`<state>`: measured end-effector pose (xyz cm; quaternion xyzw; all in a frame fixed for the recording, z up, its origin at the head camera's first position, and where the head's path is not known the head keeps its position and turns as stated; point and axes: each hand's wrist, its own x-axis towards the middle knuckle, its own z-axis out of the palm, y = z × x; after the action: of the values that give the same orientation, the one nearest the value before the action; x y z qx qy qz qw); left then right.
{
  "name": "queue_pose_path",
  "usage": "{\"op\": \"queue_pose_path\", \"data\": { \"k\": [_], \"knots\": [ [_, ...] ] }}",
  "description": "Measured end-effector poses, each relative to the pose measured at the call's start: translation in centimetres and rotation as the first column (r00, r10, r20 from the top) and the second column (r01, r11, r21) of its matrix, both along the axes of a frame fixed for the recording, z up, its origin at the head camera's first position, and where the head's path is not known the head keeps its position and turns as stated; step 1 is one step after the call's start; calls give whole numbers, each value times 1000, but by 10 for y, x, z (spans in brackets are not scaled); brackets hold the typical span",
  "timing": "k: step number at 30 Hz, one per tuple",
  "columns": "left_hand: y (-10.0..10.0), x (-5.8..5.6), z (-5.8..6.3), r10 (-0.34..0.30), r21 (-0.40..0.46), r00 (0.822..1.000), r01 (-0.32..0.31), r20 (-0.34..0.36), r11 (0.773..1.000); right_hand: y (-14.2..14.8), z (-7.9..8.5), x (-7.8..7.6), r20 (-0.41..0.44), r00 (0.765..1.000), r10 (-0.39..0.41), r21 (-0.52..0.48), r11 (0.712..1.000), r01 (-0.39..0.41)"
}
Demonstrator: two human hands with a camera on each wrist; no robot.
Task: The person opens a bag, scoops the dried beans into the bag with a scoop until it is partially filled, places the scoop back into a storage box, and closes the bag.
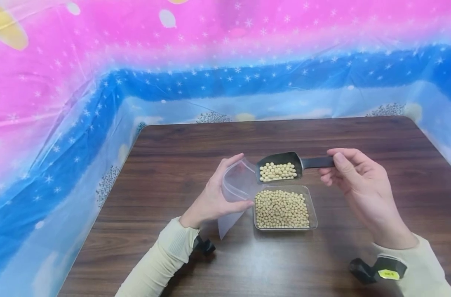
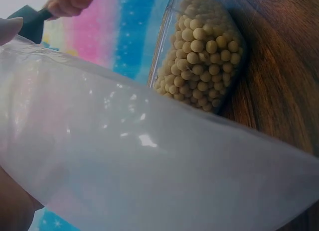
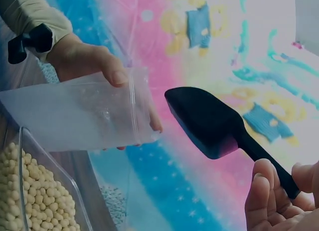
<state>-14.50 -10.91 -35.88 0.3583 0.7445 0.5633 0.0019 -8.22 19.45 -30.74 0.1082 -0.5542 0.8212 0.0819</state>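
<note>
My left hand (image 1: 212, 199) grips a translucent zip-top bag (image 1: 237, 187) near its mouth, thumb on one side and fingers on the other, with the mouth held apart. In the left wrist view the bag (image 2: 149, 156) fills most of the frame and looks flat. My right hand (image 1: 366, 189) pinches the handle of a black scoop (image 1: 280, 157) between thumb and fingers. Soybeans (image 1: 278, 170) lie in the scoop, whose front lip is at the bag's mouth in the head view. Below it, a clear plastic box (image 1: 312, 206) holds many more soybeans (image 1: 282, 209).
The box stands on a dark wood-grain table (image 1: 173, 156), just right of the bag. A pink and blue patterned cloth (image 1: 210, 53) hangs behind the table and along its left side. Each wrist carries a black camera mount (image 1: 374, 269).
</note>
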Motion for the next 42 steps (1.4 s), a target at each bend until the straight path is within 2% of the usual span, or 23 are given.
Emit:
{"op": "queue_pose_path", "data": {
  "k": [2, 4, 7, 12, 22, 26, 29, 31, 34, 36, 38, 41, 42],
  "knots": [
    [-1, -4, -8, 2, -1, 1000, -2, -1, 1000, -6, 2, 0, -25, 998, -53, 77, 996, 55],
    [-1, -5, -9, 3, 2, 1000, -3, -6, 1000, -11, 4, 0, -47, 994, -98, 152, 983, 104],
    [-1, -5, -10, 1, 10, 1000, -1, -8, 1000, -14, 4, 0, -101, 988, -120, 226, 964, 140],
    [-1, -5, -8, -3, 22, 1000, 3, -5, 1000, -13, 4, 0, -176, 976, -127, 268, 948, 172],
    [0, -7, -5, 2, 16, 999, -1, -49, 1000, -16, 7, 2, -248, 959, -137, 305, 929, 212],
    [0, -8, -5, 2, 12, 998, -1, -57, 1000, -17, 8, 4, -253, 959, -128, 339, 917, 211],
    [-1, -8, -6, 9, 6, 998, -9, -60, 1000, -14, 9, 6, -258, 954, -152, 362, 900, 242],
    [-1, -8, -5, 16, 3, 998, -16, -61, 1000, -10, 8, 5, -253, 945, -205, 337, 897, 285],
    [-2, -5, -1, 27, 4, 998, -26, -49, 1000, -1, 7, 4, -221, 911, -349, 337, 849, 407],
    [-2, -2, 5, 23, 17, 999, -22, -39, 1000, 7, 4, 5, -201, 885, -420, 429, 774, 465],
    [-1, 3, 13, 16, 31, 999, -15, -35, 999, 14, -1, 6, -198, 874, -444, 570, 673, 471],
    [-1, 9, 23, 7, 45, 999, -5, -37, 999, 23, -13, 11, -214, 894, -393, 744, 527, 410],
    [0, 10, 25, 4, 46, 999, -2, -40, 999, 24, -17, 13, -210, 904, -373, 772, 505, 387]
  ]
}}
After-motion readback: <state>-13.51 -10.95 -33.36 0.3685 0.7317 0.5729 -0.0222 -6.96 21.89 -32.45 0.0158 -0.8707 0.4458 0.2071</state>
